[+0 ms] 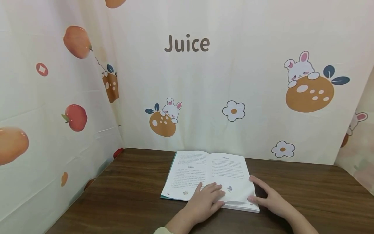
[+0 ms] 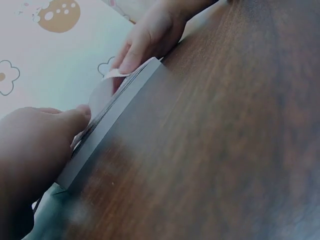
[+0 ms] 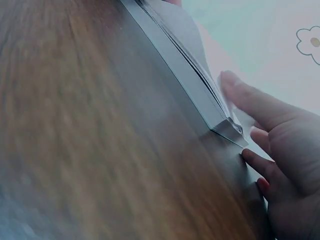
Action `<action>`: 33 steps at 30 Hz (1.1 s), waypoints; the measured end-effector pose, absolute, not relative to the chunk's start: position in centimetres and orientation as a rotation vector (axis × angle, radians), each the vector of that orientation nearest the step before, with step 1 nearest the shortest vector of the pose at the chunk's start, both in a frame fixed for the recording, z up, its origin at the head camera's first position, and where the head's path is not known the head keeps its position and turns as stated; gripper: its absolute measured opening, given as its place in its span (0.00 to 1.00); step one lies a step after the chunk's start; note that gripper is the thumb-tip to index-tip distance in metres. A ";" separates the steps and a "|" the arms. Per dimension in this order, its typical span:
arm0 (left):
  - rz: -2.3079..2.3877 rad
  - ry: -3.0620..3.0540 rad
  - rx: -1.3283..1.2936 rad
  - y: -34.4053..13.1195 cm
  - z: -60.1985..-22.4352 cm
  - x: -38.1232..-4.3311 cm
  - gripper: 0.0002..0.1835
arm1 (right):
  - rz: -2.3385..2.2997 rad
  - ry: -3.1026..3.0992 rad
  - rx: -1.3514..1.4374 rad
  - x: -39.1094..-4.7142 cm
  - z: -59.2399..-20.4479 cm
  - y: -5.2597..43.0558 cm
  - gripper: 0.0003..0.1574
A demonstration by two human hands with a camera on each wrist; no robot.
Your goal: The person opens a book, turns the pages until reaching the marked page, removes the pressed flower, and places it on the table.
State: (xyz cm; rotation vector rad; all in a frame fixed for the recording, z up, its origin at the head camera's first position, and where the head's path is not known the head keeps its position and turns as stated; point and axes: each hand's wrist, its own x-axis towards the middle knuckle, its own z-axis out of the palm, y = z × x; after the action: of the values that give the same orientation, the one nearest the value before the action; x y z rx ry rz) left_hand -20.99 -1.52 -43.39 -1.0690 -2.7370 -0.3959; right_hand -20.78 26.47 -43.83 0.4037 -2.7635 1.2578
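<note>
An open book (image 1: 228, 169) lies on the table with printed text on both pages. My left hand (image 1: 205, 203) rests across the lower middle of the book, its fingers spread loosely over the paper. At the lower right corner, my right hand (image 1: 273, 198) holds the edge of a page (image 1: 239, 195) between thumb and forefinger. That page bows up from the stack below. In the left wrist view, the right thumb (image 2: 131, 61) lies against the curled page edge. From the right wrist, the thumb (image 3: 232, 85) shows at the page edges, with other fingers lower beside the book's corner.
The dark wooden table (image 1: 131, 182) extends around the book. A pale curtain (image 1: 204, 81) printed with fruit, rabbits and flowers hangs right behind the book, and another printed panel (image 1: 43, 97) stands along the left side.
</note>
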 end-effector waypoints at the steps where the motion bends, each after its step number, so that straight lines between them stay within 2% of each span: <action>1: -0.398 -2.729 -1.044 -1.5 -43.4 -21.0 0.22 | 1.269 -2.767 0.377 -20.8 -43.8 26.4 0.47; 5: -0.434 -2.695 -0.999 -1.4 -43.3 -21.0 0.23 | 1.286 -2.810 0.312 -20.9 -43.7 26.4 0.49; 9: -0.456 -2.584 -1.002 -1.5 -43.3 -21.1 0.24 | 1.338 -2.840 0.310 -20.8 -43.4 26.3 0.41; 13: -0.442 -2.412 -0.971 -1.4 -43.3 -21.3 0.32 | 1.415 -2.813 0.356 -20.7 -43.1 26.2 0.32; 19: -0.344 -2.214 -0.882 -1.7 -43.2 -21.6 0.44 | 1.358 -2.821 0.357 -20.7 -43.1 26.2 0.30; 24: -0.193 -2.240 -0.710 -1.9 -43.0 -21.5 0.49 | 1.367 -2.827 0.349 -20.7 -43.2 26.2 0.30; 29: -0.031 -2.397 -0.570 -2.0 -42.9 -21.5 0.48 | 1.381 -2.814 0.359 -20.8 -43.2 26.2 0.30; 31: -0.006 -2.408 -0.615 -2.0 -43.0 -21.7 0.42 | 1.392 -2.812 0.364 -20.8 -43.2 26.2 0.30; 33: 0.010 -2.398 -0.768 -1.9 -43.2 -21.8 0.36 | 1.390 -2.817 0.367 -20.7 -43.3 26.2 0.30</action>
State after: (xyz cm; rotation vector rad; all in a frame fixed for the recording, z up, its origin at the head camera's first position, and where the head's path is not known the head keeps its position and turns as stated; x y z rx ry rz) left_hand -21.77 -1.93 -43.16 -0.7683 -2.3980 0.0098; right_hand -20.75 26.23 -43.27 0.3673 -2.8167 1.3896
